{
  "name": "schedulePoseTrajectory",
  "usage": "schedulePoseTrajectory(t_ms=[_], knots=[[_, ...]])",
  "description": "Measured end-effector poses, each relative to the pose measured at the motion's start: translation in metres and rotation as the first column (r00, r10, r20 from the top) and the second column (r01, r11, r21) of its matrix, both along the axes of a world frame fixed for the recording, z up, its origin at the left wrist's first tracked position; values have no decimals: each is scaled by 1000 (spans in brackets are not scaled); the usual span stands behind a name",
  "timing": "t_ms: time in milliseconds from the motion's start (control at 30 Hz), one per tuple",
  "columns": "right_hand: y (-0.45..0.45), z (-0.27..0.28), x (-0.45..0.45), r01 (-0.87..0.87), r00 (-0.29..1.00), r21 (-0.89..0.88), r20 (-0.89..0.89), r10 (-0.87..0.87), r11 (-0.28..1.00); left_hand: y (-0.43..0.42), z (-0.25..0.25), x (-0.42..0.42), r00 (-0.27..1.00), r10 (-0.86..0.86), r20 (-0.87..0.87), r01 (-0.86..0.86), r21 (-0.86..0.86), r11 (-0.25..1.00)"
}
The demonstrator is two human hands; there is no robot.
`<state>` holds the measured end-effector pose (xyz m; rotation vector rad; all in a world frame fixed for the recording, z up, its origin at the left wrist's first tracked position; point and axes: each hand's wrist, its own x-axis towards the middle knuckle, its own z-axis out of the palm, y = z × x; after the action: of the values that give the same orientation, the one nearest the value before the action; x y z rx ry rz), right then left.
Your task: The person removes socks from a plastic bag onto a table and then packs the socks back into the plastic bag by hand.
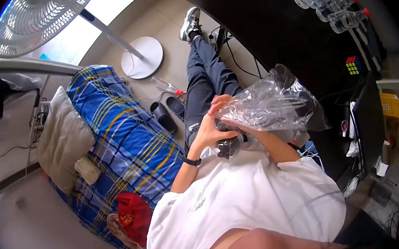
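Both hands meet over my lap, in front of the white shirt. A large clear plastic bag spreads from them to the right, crinkled and see-through. My left hand, with a black band at its wrist, has its fingers curved at the bag's near end. Behind the plastic, my right hand is mostly covered, and its fingers cannot be made out. A dark object lies just below the hands, partly hidden by them; what it is cannot be told.
A dark table at the right bears several clear bottles with red caps and a puzzle cube. At the left is a bed with a blue plaid cover. A fan base, slippers and a bottle are on the floor.
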<state>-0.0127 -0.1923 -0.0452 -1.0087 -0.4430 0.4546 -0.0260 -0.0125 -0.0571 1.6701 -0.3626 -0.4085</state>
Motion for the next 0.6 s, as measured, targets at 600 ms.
schedulePoseTrajectory(t_ms=[600], knots=[[-1,-86,-6,275,905,-88,-314,-288,958,-44,-40,5,988,60,143,-111,381,918]])
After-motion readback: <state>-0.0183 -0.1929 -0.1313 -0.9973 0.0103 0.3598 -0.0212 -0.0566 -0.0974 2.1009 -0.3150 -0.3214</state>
